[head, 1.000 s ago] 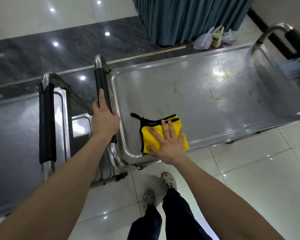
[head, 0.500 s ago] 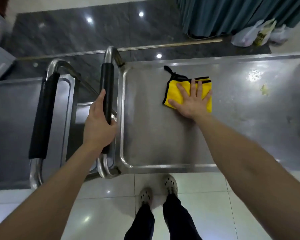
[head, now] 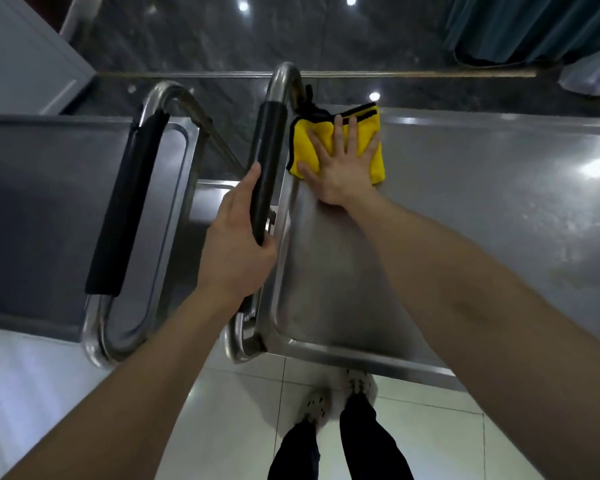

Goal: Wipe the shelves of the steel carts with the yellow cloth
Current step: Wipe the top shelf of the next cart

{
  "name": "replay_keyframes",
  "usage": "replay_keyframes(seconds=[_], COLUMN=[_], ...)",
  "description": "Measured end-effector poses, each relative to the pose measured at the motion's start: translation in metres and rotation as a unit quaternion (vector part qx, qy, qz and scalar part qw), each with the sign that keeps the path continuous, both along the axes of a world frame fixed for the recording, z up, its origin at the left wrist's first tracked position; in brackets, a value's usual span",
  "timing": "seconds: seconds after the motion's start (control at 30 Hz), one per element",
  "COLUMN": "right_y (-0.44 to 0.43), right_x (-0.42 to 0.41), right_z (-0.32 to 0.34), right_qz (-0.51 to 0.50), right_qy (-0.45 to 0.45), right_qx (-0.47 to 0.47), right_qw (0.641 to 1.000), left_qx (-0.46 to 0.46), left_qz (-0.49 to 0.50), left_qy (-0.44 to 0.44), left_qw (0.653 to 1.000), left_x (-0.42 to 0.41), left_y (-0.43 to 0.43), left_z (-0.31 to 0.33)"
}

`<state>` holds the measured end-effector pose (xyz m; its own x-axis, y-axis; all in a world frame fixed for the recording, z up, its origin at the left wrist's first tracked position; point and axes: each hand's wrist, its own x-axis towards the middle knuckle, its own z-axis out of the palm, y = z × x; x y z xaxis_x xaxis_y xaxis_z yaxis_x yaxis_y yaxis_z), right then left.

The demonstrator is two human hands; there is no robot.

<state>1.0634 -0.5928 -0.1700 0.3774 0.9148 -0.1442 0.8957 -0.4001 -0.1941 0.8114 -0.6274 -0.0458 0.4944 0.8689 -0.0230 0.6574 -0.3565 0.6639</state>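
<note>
A folded yellow cloth (head: 376, 147) with black trim lies in the far left corner of the right steel cart's top shelf (head: 465, 237). My right hand (head: 342, 168) presses flat on it with fingers spread. My left hand (head: 238, 244) grips the black padded handle (head: 267, 161) of that cart, thumb and fingers curled round it. A second steel cart (head: 42, 209) stands to the left, its own padded handle (head: 125, 209) facing the first.
Between the two carts a lower steel shelf (head: 215, 202) shows. A teal curtain (head: 534, 26) and a plastic bag (head: 593, 77) are at the far right, a white panel (head: 18, 60) at the far left. My feet (head: 336, 396) stand on white tiles below the cart's near edge.
My right hand has slid the cloth from the near left part of the shelf to the far edge, then left into the far corner by the handle. My left hand stays on the handle.
</note>
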Motion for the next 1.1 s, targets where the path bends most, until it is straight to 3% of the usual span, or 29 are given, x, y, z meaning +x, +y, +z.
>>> replay_keyframes(seconds=[0.17, 0.53, 0.67, 0.8, 1.1], right_y=[-0.058, -0.214, -0.246, -0.283, -0.287], right_x=[-0.05, -0.204, -0.19, -0.156, -0.009], right_z=[-0.005, -0.001, 0.007, 0.009, 0.021], right_qz=[0.015, 0.005, 0.019, -0.03, -0.143], right_qy=[-0.005, -0.007, 0.019, 0.021, 0.043], right_qx=[0.04, 0.017, 0.024, -0.002, -0.064], right_qw=[0.999, 1.0, 0.999, 0.999, 0.987], left_qx=[-0.008, 0.017, -0.008, -0.019, -0.012], left_qz=[0.011, -0.011, -0.021, -0.022, -0.01], left_qy=[-0.005, 0.021, 0.024, 0.032, 0.033], left_qw=[1.0, 1.0, 0.999, 0.999, 0.999], left_x=[0.002, 0.011, 0.009, 0.009, 0.008], left_y=[0.001, 0.0, 0.002, 0.001, -0.004], left_z=[0.001, 0.005, 0.007, 0.01, 0.008])
